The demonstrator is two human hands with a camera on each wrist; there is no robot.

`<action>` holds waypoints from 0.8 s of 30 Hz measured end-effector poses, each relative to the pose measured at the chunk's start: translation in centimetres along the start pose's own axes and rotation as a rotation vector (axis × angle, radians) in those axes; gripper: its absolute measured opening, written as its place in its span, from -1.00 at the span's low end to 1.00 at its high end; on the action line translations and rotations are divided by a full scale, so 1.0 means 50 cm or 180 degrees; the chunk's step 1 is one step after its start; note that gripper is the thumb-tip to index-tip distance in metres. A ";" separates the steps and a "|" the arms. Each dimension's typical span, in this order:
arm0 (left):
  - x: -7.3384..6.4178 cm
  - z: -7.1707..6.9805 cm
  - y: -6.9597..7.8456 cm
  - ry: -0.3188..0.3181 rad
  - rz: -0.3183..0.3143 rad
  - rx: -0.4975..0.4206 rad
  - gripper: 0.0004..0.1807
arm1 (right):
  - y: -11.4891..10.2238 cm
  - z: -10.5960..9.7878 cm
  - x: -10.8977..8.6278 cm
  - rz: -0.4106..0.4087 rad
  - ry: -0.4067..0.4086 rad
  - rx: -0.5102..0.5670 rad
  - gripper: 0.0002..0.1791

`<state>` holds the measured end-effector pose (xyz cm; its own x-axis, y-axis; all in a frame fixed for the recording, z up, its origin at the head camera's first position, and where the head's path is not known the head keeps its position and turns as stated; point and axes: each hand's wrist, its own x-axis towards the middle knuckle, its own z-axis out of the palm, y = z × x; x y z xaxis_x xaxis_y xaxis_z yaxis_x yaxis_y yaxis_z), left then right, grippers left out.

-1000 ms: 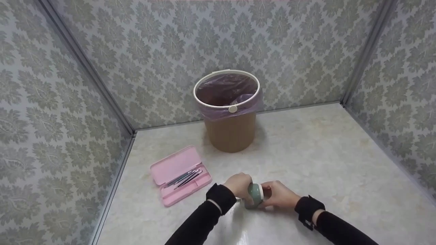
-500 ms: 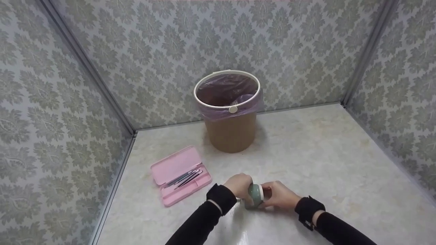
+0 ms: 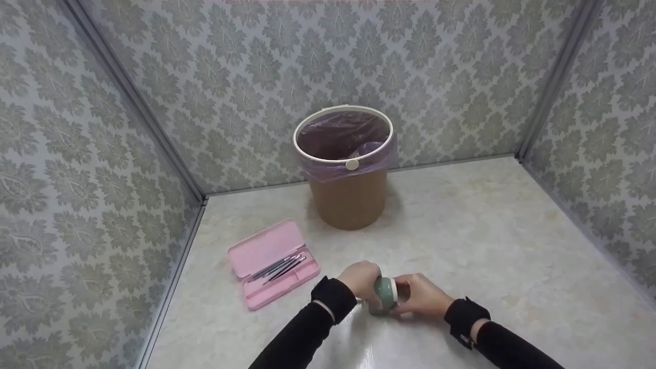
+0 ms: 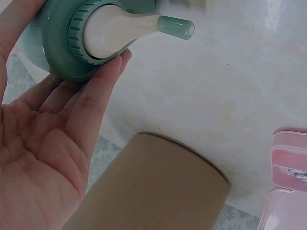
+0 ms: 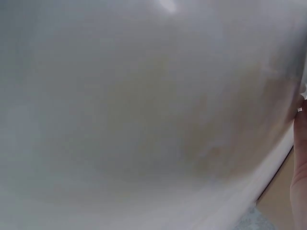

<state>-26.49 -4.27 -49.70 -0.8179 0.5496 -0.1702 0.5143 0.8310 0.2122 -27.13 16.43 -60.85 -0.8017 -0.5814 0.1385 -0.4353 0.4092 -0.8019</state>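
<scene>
A green and white crank pencil sharpener (image 3: 385, 291) is held low over the tabletop, lying sideways between both hands. My left hand (image 3: 361, 280) curls round its green body on the left. In the left wrist view the white crank (image 4: 103, 31) with its green knob (image 4: 176, 27) points away from the fingers, beside a ribbed green collar. My right hand (image 3: 423, 296) grips the white-rimmed end with thumb and fingers. Only the edge of the right hand appears in the right wrist view, where the tabletop fills most of the picture; the fingertips are hardly visible there.
An open pink pencil case (image 3: 279, 292) with several pencils (image 3: 279, 269) lies left of the hands. Behind stands a brown waste bin (image 3: 348, 202) with a purple liner (image 3: 328, 170) and white rim. Patterned walls (image 3: 333, 56) enclose the table (image 3: 461, 215).
Both hands keep their hold on the pencil sharpener almost without moving. The whole head view shifts very slightly; the case and bin stay where they were.
</scene>
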 end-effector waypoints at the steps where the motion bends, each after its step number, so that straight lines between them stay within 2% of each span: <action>1: -0.001 0.000 0.000 0.0007 0.0003 0.0009 -0.57 | 0.000 0.000 0.000 -0.0004 -0.0002 -0.0015 -0.39; 14: 0.002 0.006 -0.003 -0.0007 -0.0030 -0.0053 -0.58 | -0.003 0.000 -0.004 0.0009 -0.0009 -0.0003 -0.38; 24: 0.000 0.000 0.001 -0.0035 -0.0038 -0.0096 -0.62 | -0.002 -0.002 -0.007 0.0038 0.0011 -0.0039 -0.39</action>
<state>-26.48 -4.23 -49.72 -0.8209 0.5408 -0.1835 0.4965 0.8345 0.2388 -26.86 16.67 -60.75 -0.8083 -0.5740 0.1310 -0.4307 0.4247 -0.7963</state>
